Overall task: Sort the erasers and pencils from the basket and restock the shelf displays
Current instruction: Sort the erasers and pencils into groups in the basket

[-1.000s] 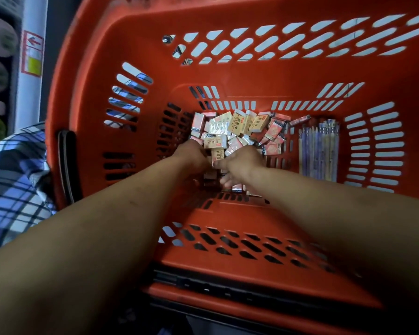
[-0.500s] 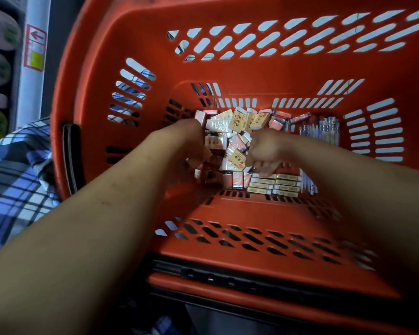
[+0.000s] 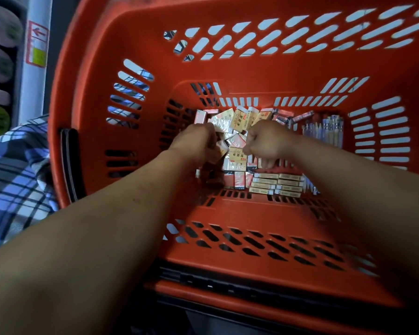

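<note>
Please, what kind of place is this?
Probably a shop aisle selling stationery: an orange shopping basket holds many packaged erasers and a bundle of pencils, and a labelled shelf post stands at the left.

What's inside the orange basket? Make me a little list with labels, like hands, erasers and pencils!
basket: orange, with slotted walls
loose erasers: jumbled heap at the far end
stacked erasers: neat rows on the near side
pencils: bundle on the right
left hand: curled in the heap, grip unclear
right hand: curled in the heap, grip unclear
</note>
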### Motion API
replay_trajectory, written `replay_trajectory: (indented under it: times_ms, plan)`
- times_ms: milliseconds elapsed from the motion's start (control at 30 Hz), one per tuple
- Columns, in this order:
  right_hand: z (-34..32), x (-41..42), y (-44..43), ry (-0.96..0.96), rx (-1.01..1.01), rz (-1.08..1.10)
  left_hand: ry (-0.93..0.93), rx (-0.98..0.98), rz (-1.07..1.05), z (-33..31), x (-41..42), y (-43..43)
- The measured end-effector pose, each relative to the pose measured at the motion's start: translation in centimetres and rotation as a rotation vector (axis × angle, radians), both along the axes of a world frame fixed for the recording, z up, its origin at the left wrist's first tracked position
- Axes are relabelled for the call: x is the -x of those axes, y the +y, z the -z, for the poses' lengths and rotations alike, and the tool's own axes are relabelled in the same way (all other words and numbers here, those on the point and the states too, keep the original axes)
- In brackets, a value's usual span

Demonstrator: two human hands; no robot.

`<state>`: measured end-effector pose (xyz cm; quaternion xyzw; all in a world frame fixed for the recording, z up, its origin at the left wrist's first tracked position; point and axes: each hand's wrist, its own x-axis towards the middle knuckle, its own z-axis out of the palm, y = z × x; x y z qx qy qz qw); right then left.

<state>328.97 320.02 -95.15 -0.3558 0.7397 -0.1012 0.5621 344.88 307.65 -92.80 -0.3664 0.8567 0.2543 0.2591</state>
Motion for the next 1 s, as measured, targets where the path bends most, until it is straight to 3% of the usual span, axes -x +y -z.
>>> replay_trajectory:
  times_ms: [200, 400, 533, 800, 1000]
  plan:
    - [0.1, -0.5, 0.5, 0.027, 0.029, -0.167, 0.027, -0.059, -0.054, 0.5, -0.2, -0.2]
    - [-0.3, -1.5, 1.0, 0.301, 0.174, -0.415, -0.008, -0.088, -0.115, 0.3, -0.3, -0.3]
    - [-1.0, -2.3, 1.6, 0.348, 0.206, -0.537, -0.074, -0.104, -0.132, -0.1, 0.1, -0.4]
    - [-0.6, -3.2, 1.6, 0.289, 0.108, -0.366, -0.146, -0.118, -0.12, -0.1, 0.6, -0.4]
    - [-0.5, -3.6, 1.1, 0.38, 0.066, -0.455, -0.136, -0.133, -0.138, 0.1, 0.8, -0.5]
